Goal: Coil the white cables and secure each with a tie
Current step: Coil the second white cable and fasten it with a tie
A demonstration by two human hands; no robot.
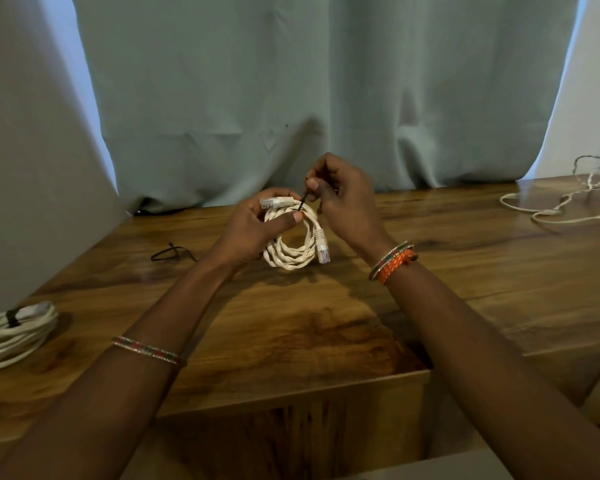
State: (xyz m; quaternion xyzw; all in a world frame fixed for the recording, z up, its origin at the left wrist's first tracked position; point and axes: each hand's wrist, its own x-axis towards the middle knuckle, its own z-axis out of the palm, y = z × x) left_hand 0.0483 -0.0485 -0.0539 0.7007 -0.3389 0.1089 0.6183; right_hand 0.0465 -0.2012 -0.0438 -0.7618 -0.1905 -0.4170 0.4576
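Note:
My left hand [253, 226] grips a coiled white network cable [291, 254] held above the wooden table [291, 323], thumb pressed across the top of the coil. One plug sticks out left above my fingers, the other hangs down on the right. My right hand [340, 199] pinches a thin black tie [303, 201] at the top of the coil. A second white cable coil [14, 334] with a black tie around it lies at the table's left edge. A loose, uncoiled white cable [565, 202] sprawls at the far right.
Spare black ties [172, 252] lie on the table left of my hands. A pale green curtain [309, 98] hangs behind the table. The table's front edge steps down near the bottom right.

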